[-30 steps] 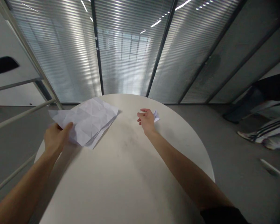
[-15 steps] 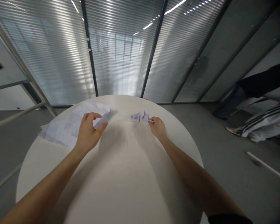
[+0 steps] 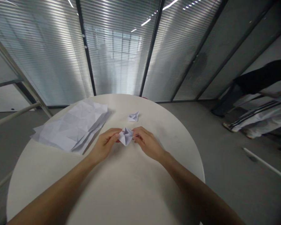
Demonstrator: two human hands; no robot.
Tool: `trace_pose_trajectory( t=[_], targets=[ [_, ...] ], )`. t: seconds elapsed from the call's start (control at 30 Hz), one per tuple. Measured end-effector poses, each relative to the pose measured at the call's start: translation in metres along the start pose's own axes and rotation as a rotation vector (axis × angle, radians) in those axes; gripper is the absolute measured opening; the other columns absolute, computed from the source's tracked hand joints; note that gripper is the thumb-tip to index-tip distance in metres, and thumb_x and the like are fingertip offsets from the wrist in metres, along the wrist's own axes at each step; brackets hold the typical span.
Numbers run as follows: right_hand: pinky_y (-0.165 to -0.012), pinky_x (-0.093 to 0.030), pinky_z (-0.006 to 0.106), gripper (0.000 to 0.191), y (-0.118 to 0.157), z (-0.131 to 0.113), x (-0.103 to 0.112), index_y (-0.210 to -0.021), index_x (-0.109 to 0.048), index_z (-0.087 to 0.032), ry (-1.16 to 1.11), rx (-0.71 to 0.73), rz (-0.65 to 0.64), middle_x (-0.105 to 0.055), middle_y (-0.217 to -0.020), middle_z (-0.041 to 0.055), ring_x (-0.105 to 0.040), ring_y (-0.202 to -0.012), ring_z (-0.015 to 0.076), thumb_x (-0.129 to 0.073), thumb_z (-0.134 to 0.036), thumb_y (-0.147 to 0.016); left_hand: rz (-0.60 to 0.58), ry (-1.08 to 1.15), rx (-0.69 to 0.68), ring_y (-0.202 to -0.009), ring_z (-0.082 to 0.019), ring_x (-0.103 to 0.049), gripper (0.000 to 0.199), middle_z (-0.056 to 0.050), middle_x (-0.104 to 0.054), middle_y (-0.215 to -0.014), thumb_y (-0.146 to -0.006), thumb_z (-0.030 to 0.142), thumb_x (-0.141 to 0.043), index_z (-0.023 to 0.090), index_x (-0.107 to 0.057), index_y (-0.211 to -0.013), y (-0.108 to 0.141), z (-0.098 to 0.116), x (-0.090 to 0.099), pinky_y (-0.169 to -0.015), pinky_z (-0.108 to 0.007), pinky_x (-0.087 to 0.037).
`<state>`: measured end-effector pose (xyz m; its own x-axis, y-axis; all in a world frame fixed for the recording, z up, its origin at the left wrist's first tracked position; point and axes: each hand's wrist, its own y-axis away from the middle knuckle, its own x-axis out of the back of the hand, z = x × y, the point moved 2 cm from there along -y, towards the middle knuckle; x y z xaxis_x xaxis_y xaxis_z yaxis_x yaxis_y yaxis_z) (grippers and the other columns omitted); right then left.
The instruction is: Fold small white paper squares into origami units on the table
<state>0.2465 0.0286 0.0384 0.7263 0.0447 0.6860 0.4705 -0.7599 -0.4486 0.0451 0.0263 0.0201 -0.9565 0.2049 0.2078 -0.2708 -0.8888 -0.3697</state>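
Observation:
A small folded white paper piece (image 3: pixel 125 137) with pointed flaps is held between my two hands, a little above the round table. My left hand (image 3: pixel 105 143) pinches its left side between thumb and fingers. On the right side, my right hand (image 3: pixel 147 140) grips a thin pointed flap; its fingertips are partly hidden. Just beyond my hands, a second folded paper piece (image 3: pixel 133 117) rests on the table with one point sticking up to the right. Several creased white paper sheets (image 3: pixel 75 122) lie stacked left of my left hand.
The white round table (image 3: pixel 131 193) fills the foreground. Behind it stands a glass wall with blinds (image 3: pixel 121 62). A metal frame (image 3: pixel 25 82) is at the left. Two people (image 3: pixel 255 115) are partly visible at the right, and a white bar (image 3: pixel 267 164) crosses the floor area.
My right hand has brought one folded paper piece toward me. My left hand has let go of the sheets, which now lie flat, and moved right to take hold of the same piece.

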Motion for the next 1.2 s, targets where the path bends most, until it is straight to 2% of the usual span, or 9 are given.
trace_pose_trajectory(
  t=[0.2,0.37,0.5,0.6,0.77,0.83,0.97,1.13,1.2],
  targets=[
    [-0.073,-0.05,0.025,0.009,0.004,0.0,0.0,-0.092,-0.058,-0.021,-0.155,-0.029,0.037,-0.059,-0.1,0.0049,-0.059,-0.084,0.0135,-0.058,-0.016,-0.084,0.043,-0.136,-0.094,-0.096,-0.017,-0.06,0.017,-0.006,-0.066,-0.101,-0.087,0.029,-0.057,0.019,-0.069,-0.092,0.0,-0.001,-0.001,-0.085,-0.027,-0.046],
    [-0.06,-0.049,0.022,0.01,0.005,0.007,-0.003,-0.076,-0.059,-0.02,-0.197,-0.129,0.119,-0.064,-0.085,0.002,-0.06,-0.068,0.0118,-0.066,-0.026,-0.08,0.193,-0.099,0.007,-0.08,-0.014,-0.061,0.017,-0.004,-0.066,-0.094,-0.086,0.032,-0.057,0.017,-0.064,-0.089,0.002,-0.006,0.003,-0.073,-0.025,-0.046],
    [-0.052,-0.046,0.021,0.018,0.006,0.012,-0.006,-0.073,-0.056,-0.019,-0.257,-0.262,0.164,-0.065,-0.072,-0.0006,-0.057,-0.055,0.01,-0.065,-0.033,-0.081,0.32,-0.096,0.035,-0.07,-0.013,-0.058,0.018,-0.001,-0.063,-0.075,-0.086,0.033,-0.057,0.016,-0.06,-0.087,0.003,-0.007,0.001,-0.067,-0.024,-0.044],
    [-0.049,-0.047,0.022,0.021,0.007,0.013,-0.006,-0.073,-0.054,-0.019,-0.324,-0.3,0.201,-0.064,-0.067,-0.0011,-0.058,-0.054,0.0109,-0.064,-0.035,-0.081,0.372,-0.013,0.052,-0.069,-0.013,-0.058,0.018,0.0,-0.061,-0.073,-0.085,0.033,-0.058,0.015,-0.057,-0.083,0.002,-0.007,-0.003,-0.067,-0.025,-0.045],
    [-0.049,-0.051,0.023,0.02,0.005,0.014,-0.007,-0.076,-0.054,-0.019,-0.55,-0.332,0.218,-0.063,-0.065,-0.0016,-0.06,-0.057,0.012,-0.066,-0.035,-0.078,0.331,0.179,0.099,-0.069,-0.013,-0.061,0.019,0.0,-0.063,-0.076,-0.084,0.034,-0.059,0.015,-0.057,-0.083,0.001,-0.006,-0.006,-0.068,-0.027,-0.05],
    [-0.049,-0.052,0.022,0.019,0.004,0.015,-0.008,-0.082,-0.054,-0.02,-0.642,-0.342,0.224,-0.063,-0.067,-0.0022,-0.061,-0.061,0.0126,-0.067,-0.033,-0.076,0.324,0.136,0.102,-0.066,-0.012,-0.06,0.019,0.001,-0.062,-0.071,-0.083,0.034,-0.06,0.016,-0.057,-0.079,0.002,-0.006,-0.004,-0.066,-0.026,-0.049],
    [-0.048,-0.052,0.022,0.038,0.005,0.015,-0.014,-0.099,-0.05,-0.024,-0.696,-0.378,0.259,-0.063,-0.074,-0.0037,-0.062,-0.063,0.013,-0.073,-0.028,-0.07,0.232,-0.078,0.099,-0.066,-0.012,-0.058,0.016,0.001,-0.064,-0.07,-0.081,0.031,-0.063,0.016,-0.065,-0.075,0.002,-0.006,-0.004,-0.063,-0.022,-0.045],
    [-0.064,-0.052,0.025,0.013,0.005,0.016,-0.019,-0.08,-0.062,-0.02,-0.625,-0.321,0.204,-0.067,-0.075,0.0008,-0.064,-0.069,0.014,-0.07,-0.027,-0.074,0.165,-0.137,0.052,-0.077,-0.016,-0.062,0.013,-0.003,-0.069,-0.082,-0.078,0.029,-0.066,0.018,-0.072,-0.078,0.001,-0.007,-0.006,-0.072,-0.025,-0.046],
    [-0.07,-0.052,0.028,0.01,0.006,0.014,-0.02,-0.083,-0.066,-0.019,-0.604,-0.293,0.158,-0.069,-0.078,0.0021,-0.064,-0.073,0.0151,-0.064,-0.028,-0.079,0.161,-0.107,0.107,-0.076,-0.016,-0.063,0.013,-0.003,-0.07,-0.081,-0.076,0.03,-0.068,0.018,-0.073,-0.078,0.001,-0.009,-0.007,-0.072,-0.026,-0.047]
  ],
)
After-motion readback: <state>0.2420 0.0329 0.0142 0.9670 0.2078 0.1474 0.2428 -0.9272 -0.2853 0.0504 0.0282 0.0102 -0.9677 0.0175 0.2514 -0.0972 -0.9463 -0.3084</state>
